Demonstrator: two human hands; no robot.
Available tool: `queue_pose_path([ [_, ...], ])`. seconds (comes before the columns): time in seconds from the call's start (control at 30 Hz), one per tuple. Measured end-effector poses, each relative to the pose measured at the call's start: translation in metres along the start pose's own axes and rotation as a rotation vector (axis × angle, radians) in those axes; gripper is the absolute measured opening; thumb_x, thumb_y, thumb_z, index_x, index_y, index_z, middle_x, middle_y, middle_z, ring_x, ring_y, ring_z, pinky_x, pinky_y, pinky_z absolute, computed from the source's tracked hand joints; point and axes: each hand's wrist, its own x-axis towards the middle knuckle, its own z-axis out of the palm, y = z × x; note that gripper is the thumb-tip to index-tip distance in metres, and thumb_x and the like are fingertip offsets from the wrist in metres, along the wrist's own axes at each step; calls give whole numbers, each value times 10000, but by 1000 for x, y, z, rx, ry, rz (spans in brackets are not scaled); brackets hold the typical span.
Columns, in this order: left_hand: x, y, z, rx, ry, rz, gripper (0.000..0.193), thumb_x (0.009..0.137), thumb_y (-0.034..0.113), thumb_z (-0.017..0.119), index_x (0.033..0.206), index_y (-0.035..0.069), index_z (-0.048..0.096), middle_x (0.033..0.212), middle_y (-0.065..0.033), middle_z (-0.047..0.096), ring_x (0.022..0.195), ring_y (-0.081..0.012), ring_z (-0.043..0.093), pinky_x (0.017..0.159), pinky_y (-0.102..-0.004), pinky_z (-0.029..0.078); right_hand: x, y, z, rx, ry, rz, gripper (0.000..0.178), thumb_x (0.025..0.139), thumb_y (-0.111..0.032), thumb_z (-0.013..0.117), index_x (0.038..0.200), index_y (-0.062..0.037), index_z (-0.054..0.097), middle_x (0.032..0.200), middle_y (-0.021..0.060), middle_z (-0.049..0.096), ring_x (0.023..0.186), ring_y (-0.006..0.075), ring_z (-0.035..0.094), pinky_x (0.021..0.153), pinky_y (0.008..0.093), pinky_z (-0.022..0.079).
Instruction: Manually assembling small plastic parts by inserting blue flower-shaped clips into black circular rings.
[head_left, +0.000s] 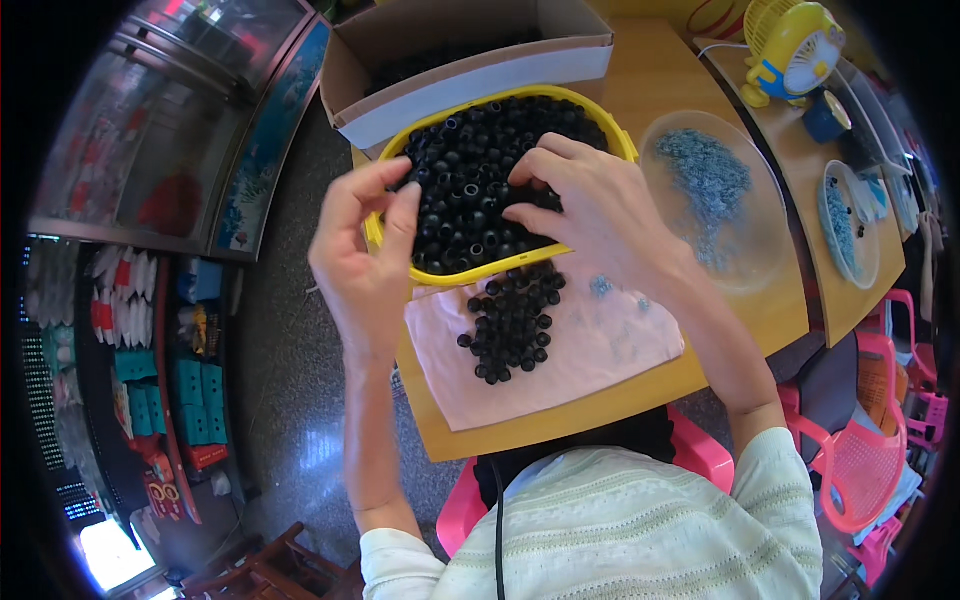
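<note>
A yellow-rimmed basket (pixel 505 267) full of small round black plastic pieces (pixel 470 190), some with hollow ends, stands on the table before me. At its left rim is my left hand (pixel 360 240), thumb and forefinger curved close together; whatever sits between their tips is too small to make out. My right hand (pixel 605 195) reaches over the right part of the basket. Its thumb and fingers are bent but apart, with black pieces visible behind the gap. More black pieces (pixel 508 325) lie loose in a heap on a pink cloth (pixel 450 385) in front of the basket.
Behind the basket stands an open cardboard box (pixel 480 85) with dark contents. To the right, a round clear tray (pixel 770 250) holds small blue-grey pieces. Farther right are a yellow fan (pixel 790 55) and a white oval dish (pixel 835 255). Pink chairs (pixel 865 450) stand at the right.
</note>
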Motion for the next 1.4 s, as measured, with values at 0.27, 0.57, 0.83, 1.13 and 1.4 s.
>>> queue_pose_path([
  [0.27,-77,30,18,-178,-44,-98,155,875,11,619,1027,4,647,1063,-80,629,917,-117,589,817,-246,470,-4,5,1,27,-13,38,183,751,-151,714,876,-43,635,825,64,607,744,229,625,657,337,499],
  [0.57,-133,47,37,-760,1,-525,270,867,4,619,1127,-20,553,1027,-95,634,913,-133,612,821,-268,499,-80,-46,-20,-6,101,-250,178,667,-161,707,777,-82,592,748,15,532,714,171,583,568,283,472],
  [0.83,-194,39,34,-820,-244,-877,206,821,-51,670,1002,-20,576,950,-82,645,858,-130,634,806,-260,520,-170,-50,-4,-44,-35,-143,227,667,-187,709,849,-86,618,764,6,497,684,160,556,556,275,476],
  [1.13,-196,32,34,-860,-162,-803,209,808,42,688,991,0,596,897,-136,646,771,-182,641,682,-282,533,-145,-15,12,-85,-12,87,130,737,-120,687,796,-81,579,790,44,558,782,212,604,603,339,482],
  [1.4,-188,34,32,-1041,-135,-762,231,809,54,699,988,-9,567,903,-178,654,740,-205,656,641,-311,555,-127,-11,32,-272,-106,21,138,723,-91,650,846,-52,599,853,69,589,855,225,605,678,346,498],
])
